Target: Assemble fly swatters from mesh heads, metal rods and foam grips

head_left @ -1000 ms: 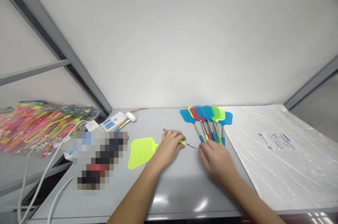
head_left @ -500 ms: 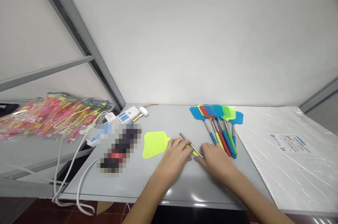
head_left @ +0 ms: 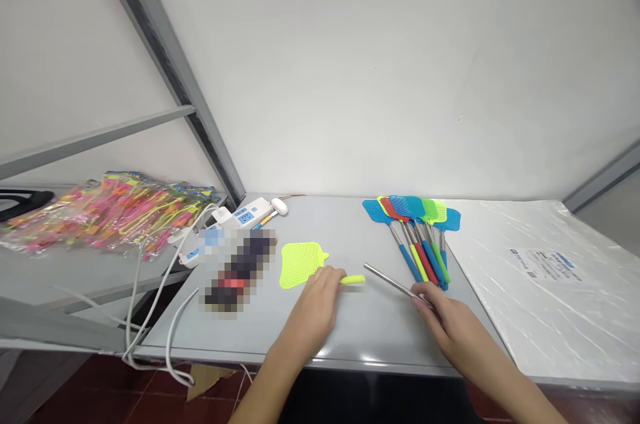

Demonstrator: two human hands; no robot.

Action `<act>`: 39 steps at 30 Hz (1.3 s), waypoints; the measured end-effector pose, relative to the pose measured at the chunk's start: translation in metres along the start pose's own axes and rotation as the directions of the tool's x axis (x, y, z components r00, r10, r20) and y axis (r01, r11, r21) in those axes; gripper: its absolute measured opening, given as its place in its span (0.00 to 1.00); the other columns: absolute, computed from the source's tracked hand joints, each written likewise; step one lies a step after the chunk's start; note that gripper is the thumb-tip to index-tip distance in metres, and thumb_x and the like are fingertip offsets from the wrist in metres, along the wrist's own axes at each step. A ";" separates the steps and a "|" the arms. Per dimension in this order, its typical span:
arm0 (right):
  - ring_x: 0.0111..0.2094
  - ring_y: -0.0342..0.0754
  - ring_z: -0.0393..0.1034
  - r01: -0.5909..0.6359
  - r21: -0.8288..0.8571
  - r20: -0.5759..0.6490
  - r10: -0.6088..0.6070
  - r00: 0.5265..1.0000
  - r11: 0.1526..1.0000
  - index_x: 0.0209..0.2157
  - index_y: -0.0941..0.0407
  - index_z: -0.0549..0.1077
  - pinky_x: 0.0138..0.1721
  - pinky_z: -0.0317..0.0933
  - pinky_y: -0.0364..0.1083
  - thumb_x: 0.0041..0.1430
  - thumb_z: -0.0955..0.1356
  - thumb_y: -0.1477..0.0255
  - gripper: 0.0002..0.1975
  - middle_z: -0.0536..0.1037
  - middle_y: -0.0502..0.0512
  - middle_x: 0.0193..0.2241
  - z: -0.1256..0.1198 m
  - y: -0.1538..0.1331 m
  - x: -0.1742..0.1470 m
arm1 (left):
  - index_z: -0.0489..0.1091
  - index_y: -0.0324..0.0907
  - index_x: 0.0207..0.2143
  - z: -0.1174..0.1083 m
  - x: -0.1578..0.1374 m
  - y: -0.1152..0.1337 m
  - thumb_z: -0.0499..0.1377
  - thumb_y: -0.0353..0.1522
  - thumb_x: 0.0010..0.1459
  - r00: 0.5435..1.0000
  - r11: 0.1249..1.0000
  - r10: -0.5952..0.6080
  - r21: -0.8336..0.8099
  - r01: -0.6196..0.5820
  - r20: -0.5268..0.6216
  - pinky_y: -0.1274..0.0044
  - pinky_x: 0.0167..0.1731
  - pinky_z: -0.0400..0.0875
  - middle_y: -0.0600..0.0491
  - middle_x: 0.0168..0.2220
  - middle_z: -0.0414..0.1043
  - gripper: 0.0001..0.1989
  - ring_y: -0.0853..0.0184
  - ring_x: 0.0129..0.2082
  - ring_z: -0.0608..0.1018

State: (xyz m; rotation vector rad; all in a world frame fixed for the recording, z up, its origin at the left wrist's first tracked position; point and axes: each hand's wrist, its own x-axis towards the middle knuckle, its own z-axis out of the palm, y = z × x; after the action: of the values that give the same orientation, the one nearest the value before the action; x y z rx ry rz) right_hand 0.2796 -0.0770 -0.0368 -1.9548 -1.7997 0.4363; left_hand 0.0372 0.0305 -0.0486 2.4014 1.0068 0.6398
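My left hand (head_left: 320, 297) is closed around a yellow-green handle grip (head_left: 355, 280), whose free end sticks out to the right. Between the fingers of my right hand (head_left: 440, 311) is a thin metal rod (head_left: 390, 279), tilted with its far end pointing up and left toward the grip, apart from it. A yellow-green perforated fly swatter head (head_left: 301, 264) lies flat on the table, just beyond my left hand, which partly covers its lower corner.
Several fly swatters (head_left: 420, 237) in blue, red, green and yellow lie fanned at the back. White plastic-wrapped sheeting (head_left: 540, 317) covers the right side. At left are power strips (head_left: 250, 212), white cables (head_left: 135, 304), a pixelated dark object (head_left: 240, 274) and packaged colourful items (head_left: 145, 207).
My hands have moved apart. The metal rod has gone to the right in my right hand, while the yellow-green grip has shifted left with my left hand.
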 end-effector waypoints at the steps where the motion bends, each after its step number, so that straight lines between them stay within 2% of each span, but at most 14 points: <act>1: 0.29 0.51 0.74 0.055 -0.015 -0.022 -0.056 0.998 0.998 0.43 0.51 0.67 0.28 0.61 0.46 0.68 0.57 0.63 0.12 0.79 0.53 0.29 -0.004 -0.001 -0.003 | 0.62 0.44 0.44 -0.004 -0.003 -0.001 0.42 0.28 0.68 1.000 1.000 -0.002 -0.010 0.002 -0.020 0.68 0.41 0.63 0.51 0.38 0.65 0.10 0.62 0.39 0.67; 5: 0.35 0.50 0.75 0.247 -0.142 -0.065 -0.258 0.964 0.959 0.42 0.50 0.72 0.33 0.63 0.46 0.68 0.58 0.66 0.12 0.80 0.53 0.36 -0.011 -0.006 -0.006 | 0.64 0.45 0.45 -0.017 -0.011 -0.002 0.44 0.31 0.68 0.998 1.000 0.028 0.000 -0.028 -0.049 0.68 0.40 0.64 0.50 0.38 0.65 0.10 0.62 0.39 0.67; 12: 0.34 0.48 0.75 0.461 -0.252 -0.066 -0.491 0.869 0.851 0.45 0.53 0.72 0.36 0.61 0.47 0.67 0.60 0.70 0.11 0.81 0.53 0.35 -0.016 -0.011 0.004 | 0.67 0.46 0.44 -0.028 -0.023 -0.008 0.47 0.31 0.67 0.995 0.986 0.063 0.158 -0.050 -0.079 0.70 0.39 0.63 0.51 0.36 0.66 0.10 0.62 0.38 0.67; 18: 0.33 0.47 0.74 0.530 -0.272 -0.004 -0.551 0.834 0.803 0.47 0.54 0.71 0.35 0.57 0.47 0.68 0.60 0.70 0.11 0.80 0.54 0.33 -0.019 -0.024 0.014 | 0.66 0.45 0.44 -0.037 -0.035 -0.017 0.47 0.30 0.67 0.995 0.985 0.043 0.170 -0.028 -0.086 0.70 0.38 0.61 0.51 0.36 0.66 0.10 0.63 0.37 0.66; 21: 0.30 0.46 0.72 0.565 -0.316 0.044 -0.583 0.811 0.763 0.45 0.54 0.71 0.33 0.54 0.47 0.69 0.59 0.70 0.11 0.78 0.53 0.30 -0.018 -0.036 0.020 | 0.66 0.45 0.43 -0.043 -0.040 -0.018 0.47 0.30 0.67 0.994 0.973 0.064 0.229 -0.042 -0.090 0.70 0.38 0.61 0.51 0.35 0.66 0.10 0.63 0.36 0.66; 25: 0.24 0.44 0.67 0.653 -0.387 0.113 -0.669 0.734 0.651 0.42 0.55 0.71 0.29 0.48 0.47 0.69 0.59 0.71 0.11 0.74 0.50 0.24 -0.009 -0.060 0.028 | 0.66 0.44 0.41 -0.044 -0.048 -0.010 0.47 0.32 0.68 0.989 0.935 0.138 0.336 -0.114 -0.047 0.70 0.38 0.59 0.52 0.32 0.66 0.09 0.63 0.34 0.66; 28: 0.22 0.44 0.63 0.711 -0.395 0.169 -0.714 0.679 0.582 0.39 0.55 0.70 0.28 0.44 0.48 0.68 0.59 0.73 0.10 0.73 0.49 0.23 0.001 -0.083 0.038 | 0.66 0.43 0.39 -0.040 -0.054 -0.007 0.45 0.30 0.68 0.990 0.928 0.134 0.356 -0.112 -0.036 0.71 0.36 0.58 0.53 0.30 0.66 0.10 0.64 0.32 0.67; 34: 0.21 0.43 0.59 0.788 -0.282 0.300 -0.730 0.614 0.547 0.33 0.54 0.66 0.28 0.41 0.47 0.66 0.58 0.77 0.10 0.72 0.48 0.22 0.028 -0.120 0.060 | 0.63 0.42 0.33 -0.046 -0.076 -0.022 0.45 0.26 0.65 0.994 0.936 0.076 0.349 -0.045 -0.074 0.72 0.29 0.54 0.54 0.28 0.66 0.10 0.66 0.27 0.66; 39: 0.21 0.43 0.59 0.828 -0.163 0.334 -0.760 0.558 0.537 0.31 0.54 0.64 0.27 0.41 0.47 0.68 0.57 0.72 0.11 0.73 0.47 0.23 0.053 -0.139 0.082 | 0.60 0.43 0.31 -0.063 -0.088 -0.032 0.46 0.26 0.65 0.998 0.919 -0.023 0.391 0.048 -0.067 0.73 0.27 0.53 0.56 0.27 0.66 0.09 0.65 0.26 0.68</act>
State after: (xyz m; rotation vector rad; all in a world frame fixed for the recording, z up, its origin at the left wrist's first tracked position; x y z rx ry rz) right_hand 0.1419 0.0170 -0.0040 -0.9966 -2.7994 0.0458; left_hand -0.0708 -0.0006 -0.0386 2.7113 1.3074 0.5402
